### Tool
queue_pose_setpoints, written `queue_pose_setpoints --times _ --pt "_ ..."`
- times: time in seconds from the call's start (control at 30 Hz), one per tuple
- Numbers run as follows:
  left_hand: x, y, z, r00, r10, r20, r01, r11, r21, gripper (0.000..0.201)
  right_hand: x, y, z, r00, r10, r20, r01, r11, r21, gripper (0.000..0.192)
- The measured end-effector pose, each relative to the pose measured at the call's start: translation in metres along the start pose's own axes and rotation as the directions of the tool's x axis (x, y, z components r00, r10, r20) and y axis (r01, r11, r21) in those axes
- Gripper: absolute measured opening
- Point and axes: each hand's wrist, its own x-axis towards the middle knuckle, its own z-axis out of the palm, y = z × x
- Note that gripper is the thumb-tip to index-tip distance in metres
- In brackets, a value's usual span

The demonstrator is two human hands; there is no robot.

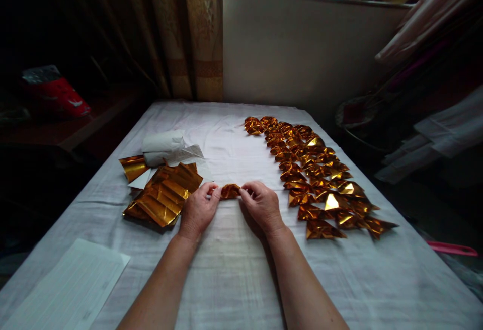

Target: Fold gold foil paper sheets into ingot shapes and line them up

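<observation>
A small folded piece of gold foil paper (230, 191) is pinched between both hands just above the white cloth. My left hand (198, 210) grips its left end with fingertips, and my right hand (261, 205) grips its right end. A stack of flat gold foil sheets (164, 195) lies just left of my left hand. To the right of my right hand runs a long double row of several finished gold folded pieces (315, 174), reaching from the near right to the far middle of the table.
The table is covered by a white cloth (234, 274). A white paper bundle (164, 146) and a curled gold sheet (133, 166) lie at the left. A lined white sheet (71, 284) lies near left. A wall and curtain stand behind.
</observation>
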Motion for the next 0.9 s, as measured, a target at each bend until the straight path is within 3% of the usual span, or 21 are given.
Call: queue_pose_setpoints --times 0.13,0.3,0.43,0.63,0.9 --pt "0.001 -0.003 0.000 0.999 0.014 -0.049 -0.015 1.000 -0.021 0.035 -0.001 0.000 -0.002 0.999 0.008 0.033 -0.006 0.999 -0.046 0.015" --pt "0.002 -0.009 0.001 0.995 -0.015 -0.099 0.004 0.994 -0.107 0.042 0.008 -0.009 -0.008 0.998 -0.030 -0.061 0.021 0.989 -0.146 0.017" --pt "0.002 -0.011 0.002 0.994 -0.050 -0.095 0.031 0.981 -0.192 0.046 0.047 -0.014 -0.026 0.998 -0.027 -0.057 0.003 0.922 -0.388 0.019" --pt "0.002 -0.015 0.004 0.991 -0.086 -0.098 0.056 0.960 -0.274 0.044 0.131 0.008 -0.050 0.995 0.089 -0.034 -0.086 0.682 -0.726 0.027" --pt "0.001 -0.015 0.005 0.993 -0.062 -0.097 0.035 0.967 -0.251 0.043 0.175 0.037 -0.036 0.997 0.079 -0.019 -0.066 0.646 -0.760 0.031"
